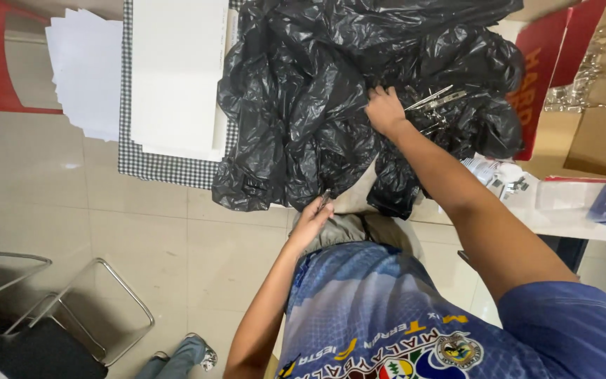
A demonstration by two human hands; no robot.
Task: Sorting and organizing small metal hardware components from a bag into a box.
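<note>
A crumpled black plastic bag (317, 105) lies over the table. My right hand (385, 110) reaches into it, fingers closed among a heap of shiny metal tools (435, 103) that look like scissors or clamps. My left hand (310, 223) is low, near my lap at the bag's lower edge, pinching a small metal tool (325, 200). Most of that tool is hidden by my fingers.
White paper stacks (177, 70) lie on a black-and-white checked cloth (170, 168) to the left. A cardboard box (597, 126) with more metal tools stands at the right, beside a red carton flap (538, 77). A metal chair frame (99, 302) stands on the tiled floor.
</note>
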